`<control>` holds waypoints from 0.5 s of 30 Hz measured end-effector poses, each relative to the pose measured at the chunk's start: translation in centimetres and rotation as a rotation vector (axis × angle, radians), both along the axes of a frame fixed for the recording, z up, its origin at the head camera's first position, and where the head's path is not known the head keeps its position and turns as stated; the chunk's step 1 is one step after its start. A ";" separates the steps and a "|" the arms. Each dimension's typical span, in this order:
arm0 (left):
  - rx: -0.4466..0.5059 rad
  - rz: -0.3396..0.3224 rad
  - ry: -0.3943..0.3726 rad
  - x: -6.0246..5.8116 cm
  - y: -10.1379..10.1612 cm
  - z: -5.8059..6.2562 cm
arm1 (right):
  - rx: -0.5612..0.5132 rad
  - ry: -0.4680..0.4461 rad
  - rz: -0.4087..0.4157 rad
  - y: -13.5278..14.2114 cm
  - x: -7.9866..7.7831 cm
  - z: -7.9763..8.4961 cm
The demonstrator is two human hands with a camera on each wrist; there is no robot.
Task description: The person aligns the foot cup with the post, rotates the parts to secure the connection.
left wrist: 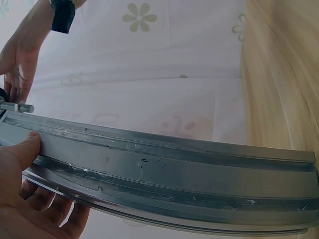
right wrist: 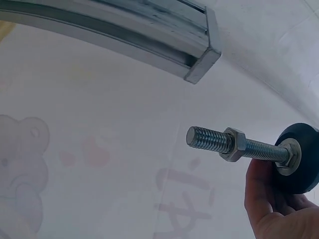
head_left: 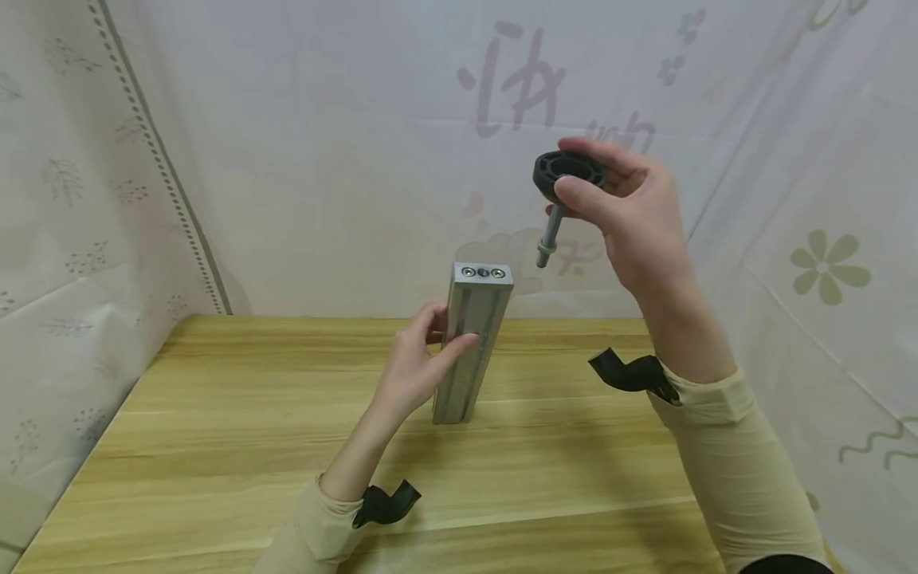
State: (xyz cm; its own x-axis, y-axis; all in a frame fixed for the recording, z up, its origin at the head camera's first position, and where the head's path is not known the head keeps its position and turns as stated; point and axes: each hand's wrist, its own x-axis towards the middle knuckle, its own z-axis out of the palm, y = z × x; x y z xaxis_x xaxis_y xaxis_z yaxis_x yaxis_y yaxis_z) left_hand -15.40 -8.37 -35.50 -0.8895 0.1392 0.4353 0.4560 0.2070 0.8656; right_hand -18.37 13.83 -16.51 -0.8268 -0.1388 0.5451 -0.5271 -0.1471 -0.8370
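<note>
An aluminium profile (head_left: pixel 469 351) stands upright on the table, its end plate (head_left: pixel 484 273) with holes and screws facing up. My left hand (head_left: pixel 423 359) grips the profile near its upper part, thumb across the front face and fingers behind. Up and to the right, my right hand (head_left: pixel 638 207) pinches the black round base of a levelling foot (head_left: pixel 570 169) by its rim. The foot's threaded stud (right wrist: pixel 214 140) points downward with a hex nut (right wrist: pixel 234 145) on it. In the head view the stud's tip is above and to the right of the end plate, apart from it.
The wooden table (head_left: pixel 251 414) carries the profile's lower end. Patterned white cloth (head_left: pixel 344 159) hangs behind the table and at both sides. A black curved mount (head_left: pixel 387 504) is strapped to the left wrist, another black mount (head_left: pixel 631 373) to the right.
</note>
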 end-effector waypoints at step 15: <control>0.005 0.000 0.012 0.0 0.0 -0.1 | -0.079 0.011 0.086 -2.5 0.3 1.3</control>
State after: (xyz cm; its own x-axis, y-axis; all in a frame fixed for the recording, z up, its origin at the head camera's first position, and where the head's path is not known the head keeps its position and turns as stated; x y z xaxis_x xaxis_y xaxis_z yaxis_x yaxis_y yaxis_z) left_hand -15.44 -8.34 -35.55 -0.8840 0.1373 0.4469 0.4667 0.2023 0.8610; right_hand -18.08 11.28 -15.25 -0.8076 -0.1651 0.5662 -0.5188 -0.2575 -0.8152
